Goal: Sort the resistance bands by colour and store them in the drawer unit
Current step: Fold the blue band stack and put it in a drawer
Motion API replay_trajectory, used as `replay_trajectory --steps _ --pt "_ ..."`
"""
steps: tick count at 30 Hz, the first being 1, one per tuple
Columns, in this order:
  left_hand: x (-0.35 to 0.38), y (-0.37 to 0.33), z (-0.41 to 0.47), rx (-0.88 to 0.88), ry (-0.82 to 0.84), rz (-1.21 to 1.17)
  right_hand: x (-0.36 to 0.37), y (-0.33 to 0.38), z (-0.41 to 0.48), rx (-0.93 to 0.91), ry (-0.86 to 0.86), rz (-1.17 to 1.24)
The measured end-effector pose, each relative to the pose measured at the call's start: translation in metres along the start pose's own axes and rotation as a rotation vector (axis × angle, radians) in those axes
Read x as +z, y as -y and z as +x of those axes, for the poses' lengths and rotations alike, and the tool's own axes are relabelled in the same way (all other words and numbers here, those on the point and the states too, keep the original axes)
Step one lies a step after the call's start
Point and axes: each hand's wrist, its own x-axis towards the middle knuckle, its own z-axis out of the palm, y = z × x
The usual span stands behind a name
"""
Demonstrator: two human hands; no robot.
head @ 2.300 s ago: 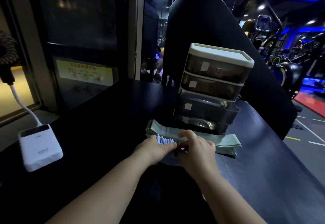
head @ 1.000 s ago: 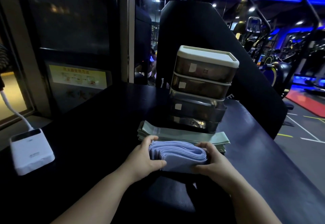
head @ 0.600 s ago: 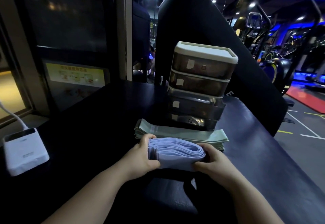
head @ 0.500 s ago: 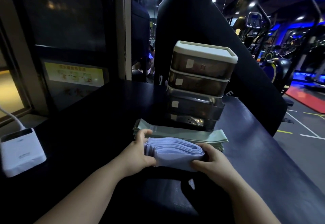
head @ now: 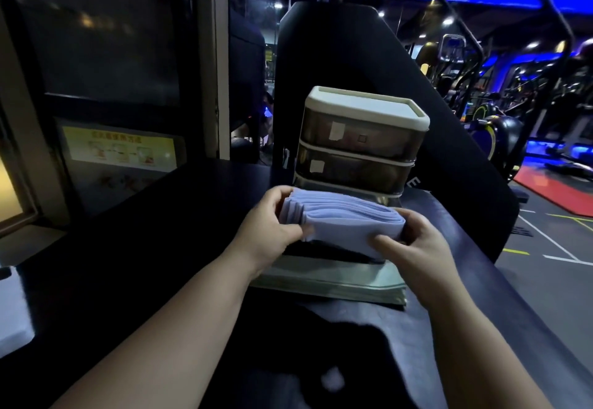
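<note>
I see left hand (head: 269, 225) and right hand (head: 417, 248) both clamped on ends of lilac band stack (head: 346, 219), held above green band stack (head: 327, 280) on bench (head: 144, 248), directly before drawer unit (head: 359, 139).

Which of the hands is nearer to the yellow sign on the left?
Left. The left hand grips the bundle of purple bands at the end toward the yellow sign, right of it and lower; the right hand holds the other end, farther right.
</note>
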Motion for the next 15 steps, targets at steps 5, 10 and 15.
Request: replay_trajectory --steps 5,10,15 --pt "0.014 -0.011 0.045 0.137 -0.105 0.083 0.003 0.005 0.043 -0.069 -0.108 -0.105" --pt "0.030 0.002 0.072 0.148 -0.187 0.124 0.015 -0.002 0.069 -0.146 -0.185 -0.203" --pt "0.038 0.026 0.077 0.123 -0.242 0.154 0.021 -0.019 0.074 -0.227 -0.281 -0.365"
